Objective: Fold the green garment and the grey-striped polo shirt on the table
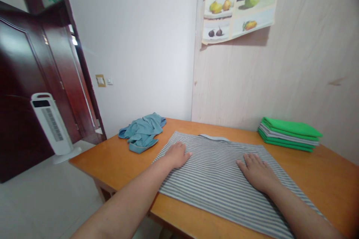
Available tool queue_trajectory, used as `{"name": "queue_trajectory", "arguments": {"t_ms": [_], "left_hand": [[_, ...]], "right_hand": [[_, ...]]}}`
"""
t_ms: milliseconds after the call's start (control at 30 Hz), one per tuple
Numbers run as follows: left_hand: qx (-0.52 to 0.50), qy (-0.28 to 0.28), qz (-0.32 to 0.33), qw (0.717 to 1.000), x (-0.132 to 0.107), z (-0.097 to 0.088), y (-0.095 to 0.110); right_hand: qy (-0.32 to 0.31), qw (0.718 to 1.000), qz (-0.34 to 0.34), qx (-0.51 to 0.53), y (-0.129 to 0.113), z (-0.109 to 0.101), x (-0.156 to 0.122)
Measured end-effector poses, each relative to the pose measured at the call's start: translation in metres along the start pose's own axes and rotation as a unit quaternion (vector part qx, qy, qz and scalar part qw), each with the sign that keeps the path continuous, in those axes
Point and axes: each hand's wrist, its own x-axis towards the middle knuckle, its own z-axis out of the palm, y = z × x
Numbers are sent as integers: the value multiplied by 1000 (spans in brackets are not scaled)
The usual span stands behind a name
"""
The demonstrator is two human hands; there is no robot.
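A grey-and-white striped shirt [207, 179] lies spread flat on the wooden table [131, 166], its plain grey neckband [214, 137] at the far edge. My left hand [177, 155] rests palm down near the shirt's left edge, thumb held out to the right. On the right half of the cloth lies my right hand [258, 173], flat, with its fingers spread and pointing away from me. Neither hand grips the fabric. My right forearm covers part of the shirt's near right side.
A crumpled teal garment [146, 130] sits at the table's back left. Folded green and grey cloths [288, 134] are stacked at the back right. A wall stands behind the table. On the floor to the left is a white tower fan [52, 125] by a dark red door [19, 93].
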Motion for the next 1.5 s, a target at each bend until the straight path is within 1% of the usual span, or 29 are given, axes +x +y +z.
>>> {"name": "queue_trajectory", "arguments": {"t_ms": [133, 233, 433, 567, 667, 833, 900, 1000, 1100, 1200, 1267, 1333, 1400, 1500], "left_hand": [[43, -2, 9, 999, 17, -1, 0], [63, -7, 17, 998, 27, 3, -1], [87, -41, -10, 995, 38, 10, -4], [94, -43, -12, 995, 49, 10, 0], [92, -46, -14, 995, 51, 12, 0], [88, -78, -38, 992, 54, 14, -1], [89, -74, -29, 993, 58, 14, 3], [82, -67, 0, 994, 66, 15, 11], [59, -95, 9, 994, 70, 20, 15], [51, -126, -4, 991, 71, 22, 16], [53, -137, -11, 989, 73, 21, 18], [58, -132, -14, 989, 75, 20, 22], [62, -111, -10, 992, 76, 20, 26], [53, -102, -5, 993, 76, 24, 30]], "right_hand": [[-1, 1000, 3, 2, -2, -1, 0], [-6, 1000, 6, -2, -3, -3, -2], [-14, 1000, 11, -5, -6, -8, -5], [-12, 1000, 13, -4, -7, -9, -6], [-12, 1000, 14, -9, -8, -9, -7], [-12, 1000, 13, -10, -9, -9, -8], [-14, 1000, 14, -9, -9, -10, -8], [-17, 1000, 19, -9, -9, -10, -9], [-19, 1000, 17, -13, -9, -10, -9], [-20, 1000, 12, -18, -8, -11, -9], [-22, 1000, 13, -19, -9, -12, -9], [-24, 999, 15, -15, -9, -13, -9], [-25, 1000, 17, -7, -10, -14, -9], [-27, 999, 19, -1, -11, -16, -9]]}}
